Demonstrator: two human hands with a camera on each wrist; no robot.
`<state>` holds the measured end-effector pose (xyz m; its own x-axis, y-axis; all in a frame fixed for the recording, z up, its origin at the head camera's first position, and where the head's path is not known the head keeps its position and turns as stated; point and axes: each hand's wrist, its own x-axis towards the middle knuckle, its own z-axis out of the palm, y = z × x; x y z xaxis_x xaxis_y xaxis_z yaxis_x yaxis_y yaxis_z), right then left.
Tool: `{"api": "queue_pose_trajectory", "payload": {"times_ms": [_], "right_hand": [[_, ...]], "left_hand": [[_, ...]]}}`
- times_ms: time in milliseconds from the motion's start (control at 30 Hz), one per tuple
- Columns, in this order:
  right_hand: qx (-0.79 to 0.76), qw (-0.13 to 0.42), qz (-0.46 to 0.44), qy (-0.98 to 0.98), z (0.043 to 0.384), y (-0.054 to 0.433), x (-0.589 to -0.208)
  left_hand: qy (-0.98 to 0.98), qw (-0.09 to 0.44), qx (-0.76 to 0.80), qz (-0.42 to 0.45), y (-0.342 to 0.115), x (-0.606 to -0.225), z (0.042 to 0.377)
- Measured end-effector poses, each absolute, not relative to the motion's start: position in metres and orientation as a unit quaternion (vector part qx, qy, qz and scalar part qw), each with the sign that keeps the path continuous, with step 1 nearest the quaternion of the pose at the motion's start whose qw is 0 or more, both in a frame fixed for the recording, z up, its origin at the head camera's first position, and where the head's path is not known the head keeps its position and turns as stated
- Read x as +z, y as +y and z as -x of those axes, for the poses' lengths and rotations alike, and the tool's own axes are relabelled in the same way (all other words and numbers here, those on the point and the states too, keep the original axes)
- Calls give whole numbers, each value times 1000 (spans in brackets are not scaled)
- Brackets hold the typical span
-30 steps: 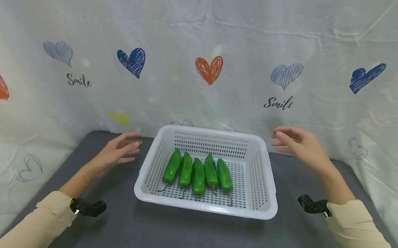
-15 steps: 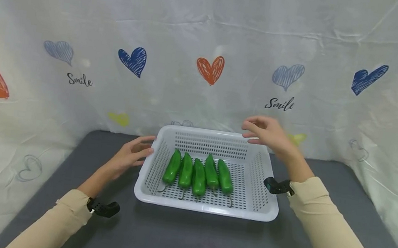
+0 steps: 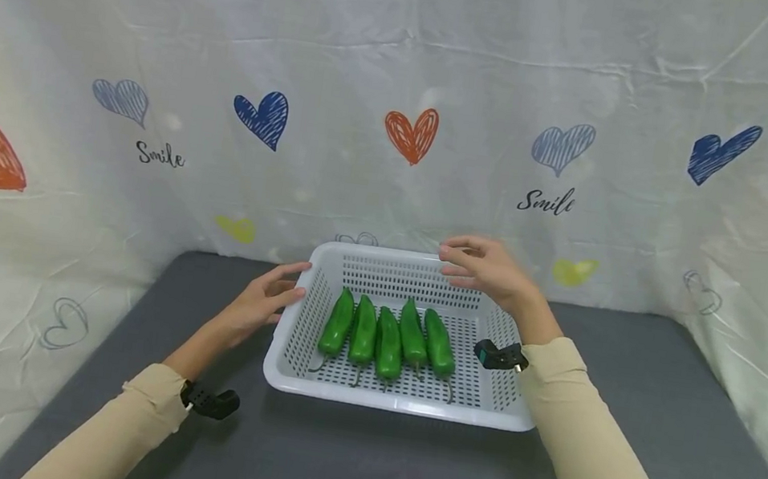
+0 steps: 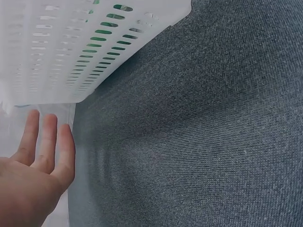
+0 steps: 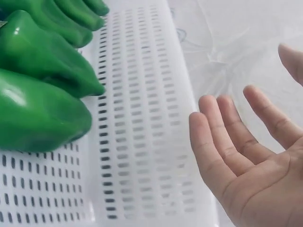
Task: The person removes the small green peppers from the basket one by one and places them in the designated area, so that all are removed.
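Observation:
A white perforated plastic basket [image 3: 399, 403] sits on the dark table. Several green peppers [image 3: 389, 347] lie side by side on its floor, stems towards me. My left hand [image 3: 252, 311] is at the basket's left rim, thumb and fingertips right at the edge. In the left wrist view its fingers [image 4: 49, 142] are extended beside the basket wall [image 4: 61, 61]. Over the far right part of the basket hovers my right hand [image 3: 485, 271], palm turned inward and fingers relaxed. The right wrist view shows that hand [image 5: 255, 161] holding nothing, beside the far wall, with the peppers [image 5: 38, 113] to its left.
A dark grey cloth [image 3: 353, 470] covers the table. Behind it hangs a pale curtain [image 3: 349, 65] printed with hearts and "Smile". A black strap with a small device [image 3: 213, 401] is on the left wrist, and a similar one [image 3: 501, 356] on the right.
The right hand has swept left from beyond the basket to over its far rim. The left hand has moved right, up to the left rim. Basket and peppers stay in place.

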<state>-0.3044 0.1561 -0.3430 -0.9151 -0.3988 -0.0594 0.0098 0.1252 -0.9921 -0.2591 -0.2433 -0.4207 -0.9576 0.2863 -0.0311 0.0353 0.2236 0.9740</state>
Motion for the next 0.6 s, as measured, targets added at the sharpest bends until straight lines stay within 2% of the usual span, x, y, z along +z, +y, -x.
{"api": "queue_pose_trajectory", "payload": {"times_ms": [200,600], "right_hand": [[-651,177,124,728,308,149,-353],[-632,169,149,742,313,148,-374]], "left_hand": [[775,109,615,-101,-243,-419,258],[777,115,610,-103,-243,-419,258]]}}
